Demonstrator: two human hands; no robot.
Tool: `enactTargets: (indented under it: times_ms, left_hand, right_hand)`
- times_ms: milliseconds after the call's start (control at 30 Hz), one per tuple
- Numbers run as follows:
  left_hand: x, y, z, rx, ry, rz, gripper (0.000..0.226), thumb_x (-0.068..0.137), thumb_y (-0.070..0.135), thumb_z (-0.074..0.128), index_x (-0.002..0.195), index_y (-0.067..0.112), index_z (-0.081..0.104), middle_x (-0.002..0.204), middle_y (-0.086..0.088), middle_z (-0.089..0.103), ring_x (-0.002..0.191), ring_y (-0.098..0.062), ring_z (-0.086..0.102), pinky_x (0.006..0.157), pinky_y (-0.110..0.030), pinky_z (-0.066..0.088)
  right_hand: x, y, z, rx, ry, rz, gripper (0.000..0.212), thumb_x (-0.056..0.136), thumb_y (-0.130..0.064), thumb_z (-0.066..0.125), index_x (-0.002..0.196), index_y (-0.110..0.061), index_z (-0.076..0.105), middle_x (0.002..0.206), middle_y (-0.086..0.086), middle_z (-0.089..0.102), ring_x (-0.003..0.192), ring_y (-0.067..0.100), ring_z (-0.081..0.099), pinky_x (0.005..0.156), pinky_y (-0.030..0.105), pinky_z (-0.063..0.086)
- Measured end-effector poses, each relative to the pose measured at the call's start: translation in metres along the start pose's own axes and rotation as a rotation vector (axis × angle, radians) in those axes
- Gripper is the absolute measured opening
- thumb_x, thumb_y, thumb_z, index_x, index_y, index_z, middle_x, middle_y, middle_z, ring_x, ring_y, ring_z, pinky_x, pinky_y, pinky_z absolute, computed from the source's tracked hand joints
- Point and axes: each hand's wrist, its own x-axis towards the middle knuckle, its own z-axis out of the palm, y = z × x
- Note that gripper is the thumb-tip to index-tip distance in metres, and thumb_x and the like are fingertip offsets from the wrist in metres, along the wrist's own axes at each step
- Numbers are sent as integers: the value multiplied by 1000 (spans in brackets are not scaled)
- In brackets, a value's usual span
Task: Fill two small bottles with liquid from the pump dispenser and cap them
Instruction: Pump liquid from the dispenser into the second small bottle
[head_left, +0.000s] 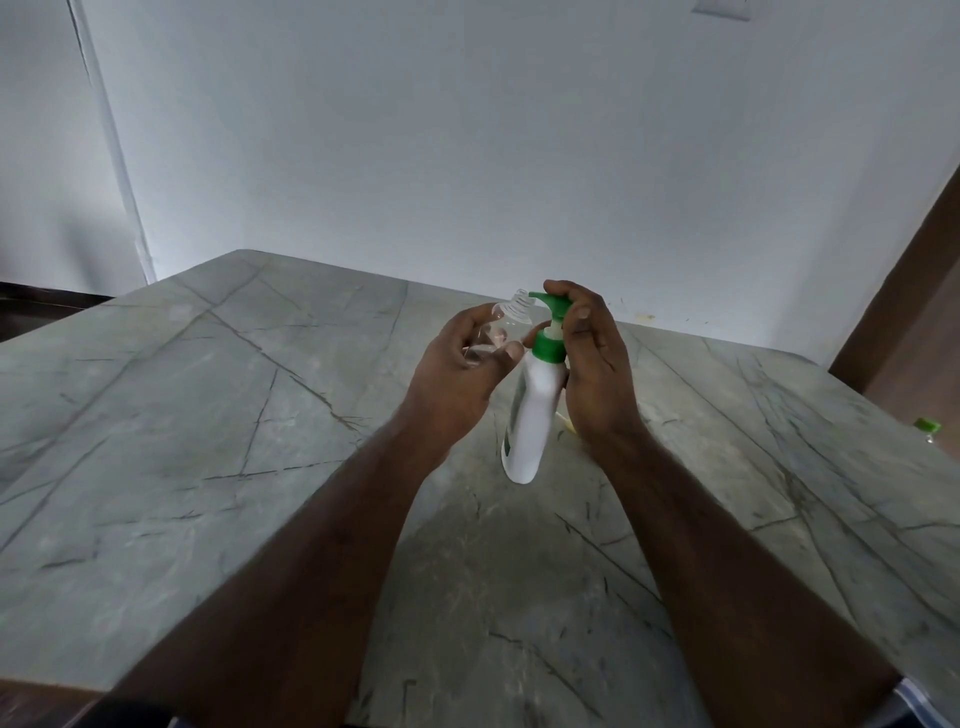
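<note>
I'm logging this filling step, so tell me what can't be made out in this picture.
Head view only:
- Liquid level in the small clear plastic bottle: hidden by the left hand and glare.
- Front of the white pump dispenser with green pump head: turned away.
- Green-capped object: cut off by the right edge.
- Yellow item: hidden behind the right hand.

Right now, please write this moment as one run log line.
left hand: holds small clear bottle | right hand: grips pump dispenser | bottle mouth at nozzle | cap: off

Both forearms extended; left hand (470, 358) and right hand (589, 358) raised, fingers curled.
</note>
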Motion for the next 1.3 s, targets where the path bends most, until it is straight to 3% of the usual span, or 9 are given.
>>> enactTargets:
  times_ms: [133,200,267,367,633,833,1000,1200,1300]
  left_hand:
    - [0,0,-1,12,1,48,48,94,28,69,139,25,55,127,6,66,117,-12,63,102,-40,53]
    - [0,0,-1,50,1,60,50,94,31,69,142,26,53,131,5,63,119,-13,60,101,-37,53]
    - [1,1,-2,72,2,68,51,94,32,68,142,26,52,132,4,62,119,-12,59,97,-32,53]
    - [1,1,-2,72,0,77,51,94,33,69,141,27,53,132,6,63,119,-11,60,96,-31,54]
    - [2,2,-3,83,0,72,53,93,34,69,143,28,51,137,5,61,121,-14,60,100,-35,54]
    - [0,2,-3,65,-14,85,43,94,29,69,135,30,56,118,17,64,108,2,61,83,-11,49]
    - [0,-1,-3,58,-11,97,43,93,25,70,134,26,57,113,21,65,102,9,62,80,-6,48]
    - [1,0,-1,76,-13,101,44,94,26,69,136,26,56,112,23,62,95,22,57,73,0,45]
    - [1,0,-1,69,-6,102,42,94,23,69,134,26,56,109,24,61,94,20,58,72,-2,46]
  right_hand:
    - [0,-5,3,134,54,174,39,109,-30,31,119,-11,63,104,2,72,89,8,69,81,27,56]
    - [2,-7,5,221,79,285,42,108,-36,34,108,-15,70,94,0,75,89,13,71,88,34,55]
    - [5,-10,7,315,74,380,43,106,-40,37,101,-17,74,95,5,76,93,21,70,95,41,53]
    - [9,-14,9,345,57,468,45,104,-43,39,106,-13,72,102,8,75,95,23,69,93,37,54]
    - [11,-14,13,325,68,496,41,102,-42,42,96,-18,73,92,3,77,90,20,69,91,38,54]
    - [11,-12,10,323,77,491,38,103,-37,42,94,-17,72,84,0,76,82,17,69,81,33,55]
    - [10,-10,9,346,92,509,33,101,-32,46,92,-14,72,84,2,73,82,19,65,74,31,51]
    - [8,-8,12,391,122,526,43,96,-42,50,111,-8,71,104,11,74,97,27,66,96,44,52]
    - [8,-10,11,432,103,542,44,102,-43,44,109,-10,72,104,10,75,99,27,68,98,42,52]
